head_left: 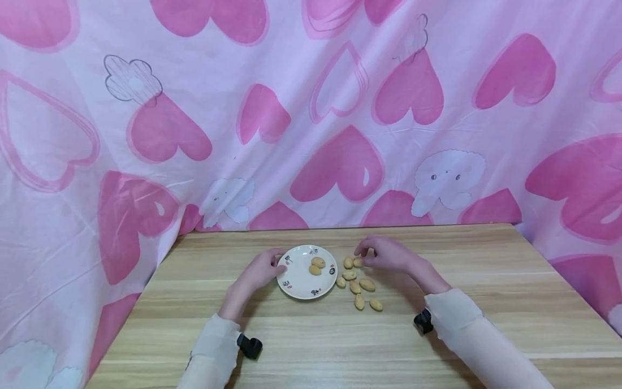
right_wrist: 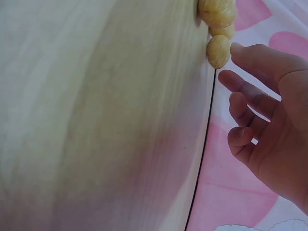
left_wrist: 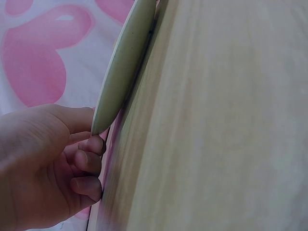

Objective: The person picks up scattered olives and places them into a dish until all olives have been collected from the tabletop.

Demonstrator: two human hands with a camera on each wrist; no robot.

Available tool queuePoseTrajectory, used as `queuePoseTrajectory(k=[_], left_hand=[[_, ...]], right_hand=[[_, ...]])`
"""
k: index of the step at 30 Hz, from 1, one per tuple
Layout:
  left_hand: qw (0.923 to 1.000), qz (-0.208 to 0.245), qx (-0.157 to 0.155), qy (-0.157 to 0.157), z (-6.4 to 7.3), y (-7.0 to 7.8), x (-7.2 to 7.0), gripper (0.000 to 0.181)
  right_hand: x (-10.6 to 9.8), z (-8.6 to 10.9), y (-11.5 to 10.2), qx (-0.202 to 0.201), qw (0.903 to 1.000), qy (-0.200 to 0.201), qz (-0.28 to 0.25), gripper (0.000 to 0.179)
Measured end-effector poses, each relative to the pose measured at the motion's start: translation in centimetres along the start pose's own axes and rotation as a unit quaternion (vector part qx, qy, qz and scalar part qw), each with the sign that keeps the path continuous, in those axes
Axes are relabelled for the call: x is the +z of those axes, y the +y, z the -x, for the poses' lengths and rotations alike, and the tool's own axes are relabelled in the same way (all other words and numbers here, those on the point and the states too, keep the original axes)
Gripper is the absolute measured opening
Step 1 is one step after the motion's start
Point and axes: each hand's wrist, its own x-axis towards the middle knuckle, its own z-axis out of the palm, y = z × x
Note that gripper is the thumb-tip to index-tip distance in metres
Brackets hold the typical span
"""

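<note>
My left hand (head_left: 261,268) holds the left rim of a round white plate (head_left: 293,281) with small dark and red marks. The thumb lies on the rim, and in the left wrist view the curled fingers (left_wrist: 88,162) are at its underside. Two tan, oval peanuts in the shell (head_left: 315,270) lie on the plate. Several more peanuts (head_left: 355,287) are scattered on the table just right of it. My right hand (head_left: 389,253) hovers at the far end of this group, fingers loosely bent and apart. Its thumb tip is beside a peanut (right_wrist: 219,52); whether they touch I cannot tell.
The light wood-grain table (head_left: 311,340) extends around the plate and peanuts. A pink cloth with hearts (head_left: 340,167) hangs behind its far edge and at both sides. Black wrist cameras (head_left: 250,346) sit at both pale sleeves.
</note>
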Motion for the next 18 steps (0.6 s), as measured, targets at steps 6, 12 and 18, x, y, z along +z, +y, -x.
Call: queuePoseTrajectory(k=[6, 12, 18], left_hand=[[1.0, -0.001, -0.003, 0.001, 0.04, 0.02, -0.04, 0.048], [1.0, 0.002, 0.002, 0.003, 0.11, 0.02, 0.0, 0.047], [1.0, 0.004, 0.002, 0.002, 0.19, 0.16, -0.05, 0.046]], right_hand=[[0.13, -0.11, 0.37, 0.014, 0.9992, -0.019, -0.032, 0.022], [0.25, -0.41, 0.54, 0.034, 0.9973, -0.039, -0.051, 0.021], [0.19, -0.64, 0.64, 0.025, 0.998, -0.035, -0.047, 0.019]])
